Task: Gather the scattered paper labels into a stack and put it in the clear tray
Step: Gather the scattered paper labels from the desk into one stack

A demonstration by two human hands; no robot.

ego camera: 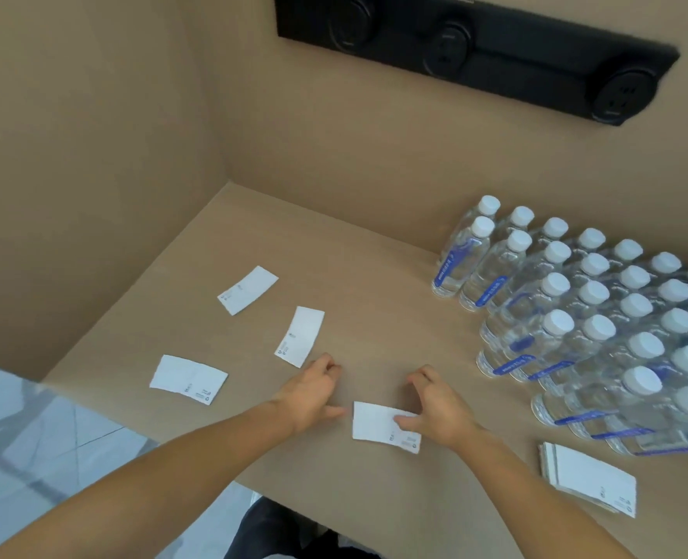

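Observation:
Several white paper labels lie apart on the tan desk (374,276). One label (248,290) is farthest back, another (300,336) sits just beyond my left hand, and a third (188,379) lies at the left edge. A nearer label (374,424) lies between my hands, with the thumb of my right hand (435,405) pressing on its right end. My left hand (312,391) hovers just left of it, fingers curled, holding nothing. A stack of labels (590,480) rests at the near right. No clear tray is in view.
Rows of capped water bottles (600,328) fill the right side of the desk. Tan partition walls close the back and left. A black power-socket strip (475,50) is mounted on the back wall. The desk's left and near edges drop to a pale floor.

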